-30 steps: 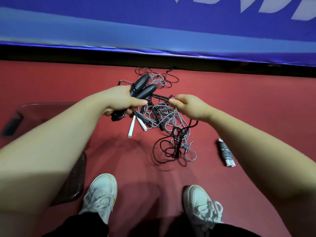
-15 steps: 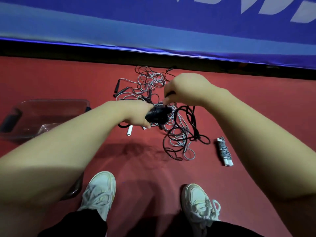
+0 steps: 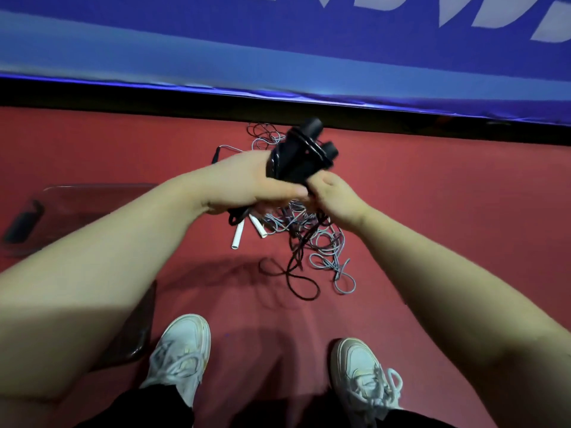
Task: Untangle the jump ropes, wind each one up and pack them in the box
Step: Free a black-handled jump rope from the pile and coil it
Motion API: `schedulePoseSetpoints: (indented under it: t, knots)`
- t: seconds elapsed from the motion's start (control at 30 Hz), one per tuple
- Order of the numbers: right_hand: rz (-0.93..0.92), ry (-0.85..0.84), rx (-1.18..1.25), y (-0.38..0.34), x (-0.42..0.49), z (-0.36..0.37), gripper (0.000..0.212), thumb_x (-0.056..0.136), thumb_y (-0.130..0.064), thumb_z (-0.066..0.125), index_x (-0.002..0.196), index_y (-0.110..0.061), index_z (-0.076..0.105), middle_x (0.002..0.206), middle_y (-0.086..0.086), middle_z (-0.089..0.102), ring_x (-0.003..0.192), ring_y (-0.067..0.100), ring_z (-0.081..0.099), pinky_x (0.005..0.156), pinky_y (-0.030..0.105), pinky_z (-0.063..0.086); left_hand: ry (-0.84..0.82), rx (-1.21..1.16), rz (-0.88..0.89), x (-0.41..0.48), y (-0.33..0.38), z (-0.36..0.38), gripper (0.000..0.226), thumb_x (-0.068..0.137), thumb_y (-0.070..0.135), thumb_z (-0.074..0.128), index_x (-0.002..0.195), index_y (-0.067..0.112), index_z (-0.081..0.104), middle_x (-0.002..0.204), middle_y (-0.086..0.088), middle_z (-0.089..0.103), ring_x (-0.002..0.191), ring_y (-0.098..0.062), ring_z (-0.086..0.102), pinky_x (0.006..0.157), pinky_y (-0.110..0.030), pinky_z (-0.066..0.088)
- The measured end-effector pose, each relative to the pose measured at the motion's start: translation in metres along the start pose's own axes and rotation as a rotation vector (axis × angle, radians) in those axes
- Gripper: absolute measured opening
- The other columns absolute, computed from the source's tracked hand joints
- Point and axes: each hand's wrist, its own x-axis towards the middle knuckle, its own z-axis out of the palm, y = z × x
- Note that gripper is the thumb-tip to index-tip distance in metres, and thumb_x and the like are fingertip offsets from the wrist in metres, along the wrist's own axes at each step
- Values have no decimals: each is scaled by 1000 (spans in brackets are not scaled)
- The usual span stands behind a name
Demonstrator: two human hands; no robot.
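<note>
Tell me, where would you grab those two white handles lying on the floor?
Take the white handles round their bare near ends, coming from above on the person's side. They lie close together with open ends pointing toward the person, while their far ends run back into the tangle.

I am holding black handles (image 3: 309, 126) bound in black rope (image 3: 313, 151). Pale grey-blue ropes (image 3: 324, 242) and white handles (image 3: 237, 236) are lying on the red floor (image 3: 432, 196). A blue banner (image 3: 216, 41) is showing white lettering. I am wearing white shoes (image 3: 182, 353) and black trousers (image 3: 139, 409).
</note>
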Motion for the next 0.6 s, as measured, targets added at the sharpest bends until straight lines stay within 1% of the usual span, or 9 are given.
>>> schedulePoseSetpoints:
  t: [0.03,0.1,0.17,0.2,0.33,0.4,0.47,0.53,0.6]
  knots:
    - [-9,27,-39,4,1,4,40,102,-24,35,63,-20,44,47,-11,40,45,5,33,48,22,27,46,-50,-21,2,-2,-2,26,88,8,62,68,18,49,44,8,43,38,-5,35,39,-16,30]
    - [-78,23,-278,12,2,9,37,102,-33,33,71,-18,48,60,-7,44,55,10,38,56,28,32,112,-130,-79,6,-10,-7,26,89,11,62,70,17,44,47,7,40,38,-6,31,39,-16,28]
    - [-115,-45,-578,17,4,9,25,99,-33,40,82,-15,43,68,-2,45,67,19,44,65,35,35,169,-185,-125,9,-22,-11,29,89,12,63,70,18,42,48,6,38,38,-7,29,39,-16,26]
    - [-110,-60,-665,18,6,7,22,99,-31,42,85,-14,39,68,-3,44,70,23,45,66,36,35,191,-195,-143,10,-27,-14,30,89,12,63,70,18,41,48,5,37,38,-7,29,38,-17,26]
    - [-66,-64,-809,14,7,1,16,100,-27,38,89,-16,37,70,-2,44,74,25,46,63,33,31,291,-88,-189,15,-39,-19,25,87,13,67,75,16,45,46,8,42,38,-8,34,39,-20,30]
    - [-67,-81,-906,12,5,3,12,101,-25,37,92,-17,38,76,1,46,74,26,46,63,31,30,382,-33,-241,18,-44,-21,27,84,15,71,95,12,46,56,4,51,42,-9,42,43,-22,36]
    - [-83,-77,-1046,7,3,7,9,100,-19,36,101,-14,43,82,5,49,77,28,49,62,32,32,446,103,-291,19,-48,-21,50,82,17,73,119,14,41,79,-6,60,55,-17,50,55,-28,42]
    - [-112,-44,-1233,-2,3,7,18,96,-8,36,111,-9,45,90,11,54,79,30,50,61,34,34,436,238,-304,19,-49,-21,65,82,18,71,136,19,35,93,-11,60,67,-23,52,64,-30,41]
    - [-135,-26,-1387,-13,2,1,26,92,-2,35,115,-5,46,100,13,56,86,32,53,61,35,33,412,413,-321,20,-48,-20,70,85,20,69,143,20,29,99,-9,55,80,-25,51,70,-29,37]
